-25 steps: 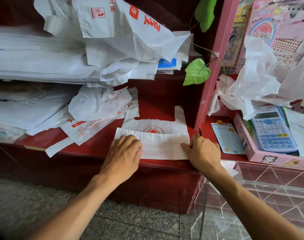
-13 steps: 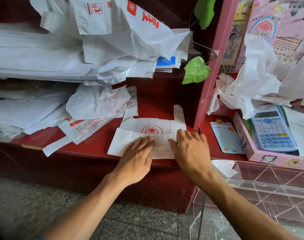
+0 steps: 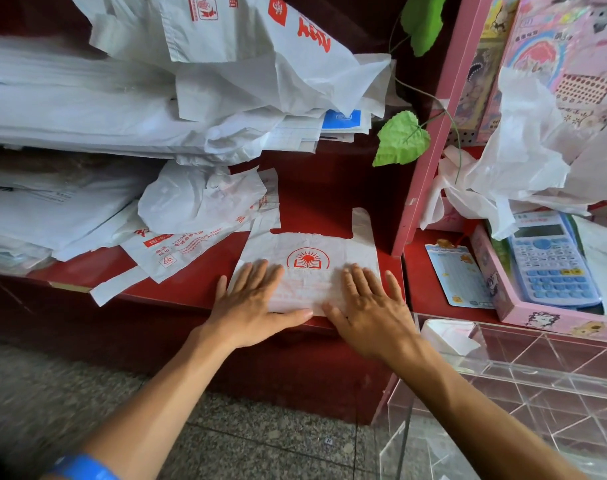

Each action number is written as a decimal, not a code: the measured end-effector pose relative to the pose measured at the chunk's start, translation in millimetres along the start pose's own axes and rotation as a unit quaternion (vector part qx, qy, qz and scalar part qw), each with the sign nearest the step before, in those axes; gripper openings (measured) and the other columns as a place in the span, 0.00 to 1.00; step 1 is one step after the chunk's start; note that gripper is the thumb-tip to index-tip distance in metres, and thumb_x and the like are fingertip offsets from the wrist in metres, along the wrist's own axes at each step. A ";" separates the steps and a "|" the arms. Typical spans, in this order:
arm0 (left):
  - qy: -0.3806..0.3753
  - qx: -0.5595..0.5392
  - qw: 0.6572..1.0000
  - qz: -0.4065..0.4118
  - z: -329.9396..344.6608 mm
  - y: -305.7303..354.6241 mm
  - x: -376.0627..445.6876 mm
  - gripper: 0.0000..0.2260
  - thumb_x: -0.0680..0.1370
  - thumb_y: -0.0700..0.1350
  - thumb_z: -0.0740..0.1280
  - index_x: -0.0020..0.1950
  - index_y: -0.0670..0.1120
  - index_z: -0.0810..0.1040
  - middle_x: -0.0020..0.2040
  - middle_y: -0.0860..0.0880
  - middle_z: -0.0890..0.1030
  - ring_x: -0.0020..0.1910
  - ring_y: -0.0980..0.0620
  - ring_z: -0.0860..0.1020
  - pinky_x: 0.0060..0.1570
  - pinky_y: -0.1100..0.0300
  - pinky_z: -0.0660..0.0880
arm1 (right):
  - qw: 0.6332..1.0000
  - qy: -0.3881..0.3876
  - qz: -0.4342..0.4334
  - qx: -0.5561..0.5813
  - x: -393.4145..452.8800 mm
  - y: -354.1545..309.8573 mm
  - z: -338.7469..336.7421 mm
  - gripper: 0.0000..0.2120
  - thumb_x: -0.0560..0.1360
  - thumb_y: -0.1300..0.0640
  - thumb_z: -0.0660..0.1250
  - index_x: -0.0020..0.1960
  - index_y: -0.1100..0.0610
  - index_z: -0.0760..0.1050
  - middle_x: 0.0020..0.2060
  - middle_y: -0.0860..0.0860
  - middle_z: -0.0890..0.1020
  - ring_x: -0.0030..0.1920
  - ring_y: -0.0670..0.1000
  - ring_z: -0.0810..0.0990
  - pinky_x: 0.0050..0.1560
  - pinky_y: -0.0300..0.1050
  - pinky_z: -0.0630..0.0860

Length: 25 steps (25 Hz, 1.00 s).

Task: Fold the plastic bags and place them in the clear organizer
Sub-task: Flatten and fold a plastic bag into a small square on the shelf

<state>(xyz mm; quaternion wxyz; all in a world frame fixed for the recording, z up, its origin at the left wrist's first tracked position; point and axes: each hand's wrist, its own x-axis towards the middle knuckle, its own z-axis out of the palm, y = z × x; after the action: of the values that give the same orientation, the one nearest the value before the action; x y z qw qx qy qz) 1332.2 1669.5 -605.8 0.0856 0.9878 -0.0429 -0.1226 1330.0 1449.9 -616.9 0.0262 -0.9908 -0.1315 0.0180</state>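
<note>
Both hands have spread apart again across the folded bag: half a second back they were bunched together at its middle, and now the left hand (image 3: 252, 301) lies flat over its left half and the right hand (image 3: 368, 304) flat over its right half, fingers straight and splayed, pressing rather than gripping anything. The plastic bag (image 3: 309, 268) sits at the front edge of the red shelf (image 3: 329, 192), close to the shelf's right end by the pink upright (image 3: 430, 133), its bottom flap doubled up toward the red sun-and-book logo and its handles pointing to the back. It looks flatter and squarer than it did a moment ago, so I take this as the crease being smoothed down, with at least another fold likely needed before it is small enough. The clear organizer (image 3: 523, 382) stands just to the lower right, beyond the shelf's front corner, within easy reach. Loose bags (image 3: 205, 202) remain heaped toward the shelf's left, so plenty is left to do.
</note>
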 end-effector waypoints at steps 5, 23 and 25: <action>0.011 0.028 0.999 0.036 -4.7 -23.8 -8.1 0.52 0.64 0.81 0.52 0.80 0.58 0.38 0.79 0.57 0.35 0.78 0.57 0.36 0.76 0.48 0.40 | 0.999 -0.029 0.014 -0.022 -9.6 11.8 -5.4 0.51 0.66 0.26 0.25 0.80 0.56 0.39 0.80 0.51 0.42 0.80 0.50 0.41 0.76 0.58 0.33; 0.230 -0.205 0.938 0.157 8.2 -79.4 -20.8 0.26 0.64 0.34 0.80 0.49 0.63 0.81 0.61 0.72 0.74 0.58 0.62 0.74 0.59 0.76 0.66 | 0.984 0.162 -0.062 0.048 -41.1 45.7 -12.4 0.22 0.68 0.41 0.62 0.54 0.53 0.80 0.42 0.51 0.85 0.50 0.56 0.82 0.57 0.54 0.75; 0.226 -0.225 0.938 0.135 7.1 -77.9 -22.3 0.21 0.66 0.34 0.79 0.45 0.61 0.82 0.59 0.73 0.75 0.58 0.63 0.76 0.59 0.77 0.65 | 0.983 0.157 -0.048 0.086 -36.9 51.2 -13.4 0.20 0.68 0.48 0.63 0.57 0.51 0.81 0.45 0.53 0.85 0.53 0.57 0.80 0.53 0.52 0.72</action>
<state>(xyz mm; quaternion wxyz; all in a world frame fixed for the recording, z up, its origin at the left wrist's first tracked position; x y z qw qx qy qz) 1313.9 1747.2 -621.3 0.3289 0.9293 -0.1268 0.1101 1308.2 1390.3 -605.3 0.1323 -0.9679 -0.1709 -0.1281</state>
